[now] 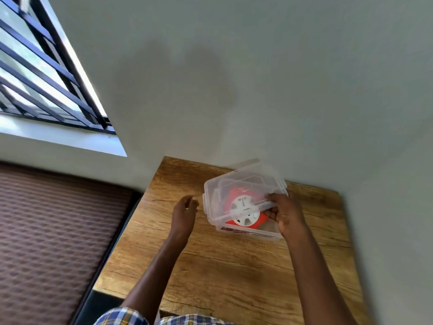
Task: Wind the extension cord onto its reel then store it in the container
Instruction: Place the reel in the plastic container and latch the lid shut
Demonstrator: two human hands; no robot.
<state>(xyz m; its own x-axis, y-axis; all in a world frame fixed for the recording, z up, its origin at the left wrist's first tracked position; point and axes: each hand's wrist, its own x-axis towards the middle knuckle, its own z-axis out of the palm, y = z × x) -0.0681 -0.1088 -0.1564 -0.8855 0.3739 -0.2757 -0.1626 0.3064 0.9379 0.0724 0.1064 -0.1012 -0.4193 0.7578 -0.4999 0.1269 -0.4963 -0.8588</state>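
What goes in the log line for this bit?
reel: in container | lid: tilted, held by right hand | left hand: free

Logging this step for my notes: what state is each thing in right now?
Container: on the wooden table, reel inside.
Lid: tilted over the container, not yet seated.
Cord reel: orange and white, lying flat in the container.
Right hand: grips the lid's near edge.
Left hand: free beside the container, holding nothing.
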